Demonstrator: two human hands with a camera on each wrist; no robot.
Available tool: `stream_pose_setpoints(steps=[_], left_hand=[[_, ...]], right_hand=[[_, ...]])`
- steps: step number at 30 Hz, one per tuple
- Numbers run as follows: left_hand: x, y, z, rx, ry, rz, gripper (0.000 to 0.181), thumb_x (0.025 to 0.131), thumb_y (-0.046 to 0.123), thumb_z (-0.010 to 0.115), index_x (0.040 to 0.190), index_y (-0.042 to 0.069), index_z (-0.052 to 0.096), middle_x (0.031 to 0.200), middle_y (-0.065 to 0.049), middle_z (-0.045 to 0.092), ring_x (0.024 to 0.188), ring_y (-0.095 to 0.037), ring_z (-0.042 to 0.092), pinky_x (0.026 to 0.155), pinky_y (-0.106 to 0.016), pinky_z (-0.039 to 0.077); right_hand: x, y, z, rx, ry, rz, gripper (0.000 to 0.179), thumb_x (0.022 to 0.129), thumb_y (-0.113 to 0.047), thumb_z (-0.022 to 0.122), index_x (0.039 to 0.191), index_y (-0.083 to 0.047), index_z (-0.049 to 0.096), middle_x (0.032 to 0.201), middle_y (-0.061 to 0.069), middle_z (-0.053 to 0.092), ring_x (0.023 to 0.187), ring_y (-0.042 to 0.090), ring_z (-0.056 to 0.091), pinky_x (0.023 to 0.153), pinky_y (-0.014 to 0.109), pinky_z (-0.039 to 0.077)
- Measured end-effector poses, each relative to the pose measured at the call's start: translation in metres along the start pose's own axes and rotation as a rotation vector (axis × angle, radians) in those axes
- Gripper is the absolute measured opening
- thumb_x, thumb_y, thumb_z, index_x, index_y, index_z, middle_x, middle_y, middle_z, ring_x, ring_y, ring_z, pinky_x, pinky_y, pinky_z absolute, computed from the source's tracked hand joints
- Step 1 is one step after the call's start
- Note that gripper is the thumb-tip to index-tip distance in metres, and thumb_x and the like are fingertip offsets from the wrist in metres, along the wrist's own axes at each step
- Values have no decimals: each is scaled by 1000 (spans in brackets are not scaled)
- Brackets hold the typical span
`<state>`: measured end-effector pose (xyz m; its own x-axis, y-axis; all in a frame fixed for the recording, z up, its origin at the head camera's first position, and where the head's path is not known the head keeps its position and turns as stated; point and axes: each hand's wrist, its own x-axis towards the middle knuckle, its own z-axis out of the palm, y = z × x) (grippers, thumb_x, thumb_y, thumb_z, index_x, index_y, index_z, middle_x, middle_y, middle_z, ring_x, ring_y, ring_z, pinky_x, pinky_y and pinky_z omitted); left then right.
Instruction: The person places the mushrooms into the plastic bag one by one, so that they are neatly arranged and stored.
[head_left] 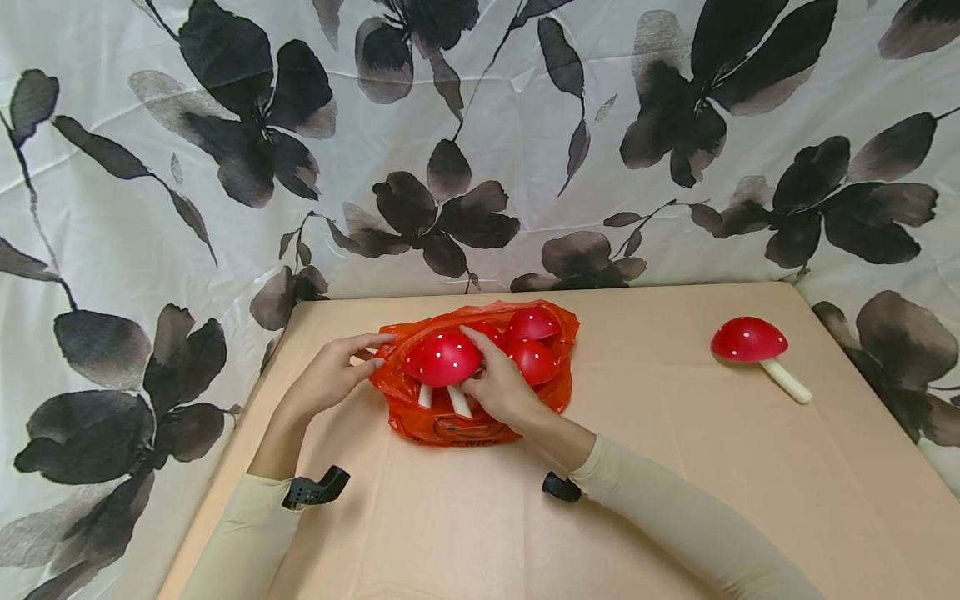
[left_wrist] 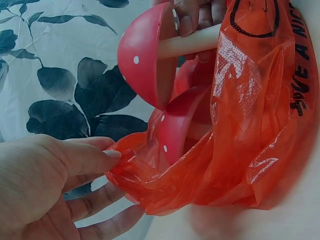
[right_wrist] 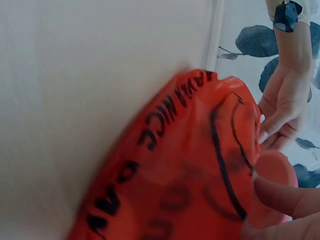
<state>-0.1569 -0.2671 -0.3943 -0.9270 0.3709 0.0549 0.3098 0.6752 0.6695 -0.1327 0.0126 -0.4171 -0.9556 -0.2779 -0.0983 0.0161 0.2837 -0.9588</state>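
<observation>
A thin red plastic bag [head_left: 408, 421] with black lettering lies mouth-up, several toy mushrooms with white-dotted red caps inside it. My left hand [head_left: 326, 383] pinches the bag's rim at its left side, thumb in front and fingers behind, as the left wrist view shows. Over the bag's mouth, my right hand [head_left: 501, 379] grips one mushroom [head_left: 452, 358] by its pale stem. That mushroom's cap stands above another mushroom [left_wrist: 172, 130] in the bag. To the right of the held one, further caps [head_left: 533, 361] show inside the mouth.
A single mushroom [head_left: 750, 340] lies on the right part of the pale wooden-toned table [head_left: 645, 500], its stem toward the front right. A white cloth [head_left: 525, 150] with dark flowers hangs behind the table and down its sides.
</observation>
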Motion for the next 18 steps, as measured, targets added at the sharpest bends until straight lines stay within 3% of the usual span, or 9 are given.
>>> stream_pose_setpoints(steps=[4, 8, 13, 18], left_hand=[[0, 0, 0, -8, -2, 2, 41, 97, 0, 58, 136, 8, 65, 130, -12, 67, 109, -32, 63, 89, -47, 54], [1, -1, 0, -8, 3, 7, 42, 96, -1, 57, 136, 9, 65, 132, -12, 67, 110, -32, 64, 91, -49, 54], [1, -1, 0, -13, -3, -3, 42, 96, -1, 57, 136, 9, 65, 131, -12, 67, 109, -31, 64, 90, -46, 54], [1, 0, 0, -14, -5, -7, 41, 97, 0, 58, 137, 9, 64, 129, -12, 68, 109, -31, 63, 90, -45, 53]], right_hand=[[-4, -6, -5, -230, 8, -14, 75, 88, -5, 76, 152, -22, 41, 143, 7, 56, 126, 30, 56, 93, 48, 56], [-7, -12, -12, -443, -16, -55, 70, 87, -8, 77, 149, -15, 45, 123, 9, 69, 98, 26, 67, 80, 43, 61], [-11, -19, -18, -736, 8, -125, 66, 85, -13, 81, 144, -9, 51, 110, 11, 73, 79, 23, 68, 71, 39, 62], [-17, -27, -24, -1026, 51, -191, 51, 82, -23, 84, 126, -6, 65, 100, 12, 70, 71, 23, 63, 61, 38, 60]])
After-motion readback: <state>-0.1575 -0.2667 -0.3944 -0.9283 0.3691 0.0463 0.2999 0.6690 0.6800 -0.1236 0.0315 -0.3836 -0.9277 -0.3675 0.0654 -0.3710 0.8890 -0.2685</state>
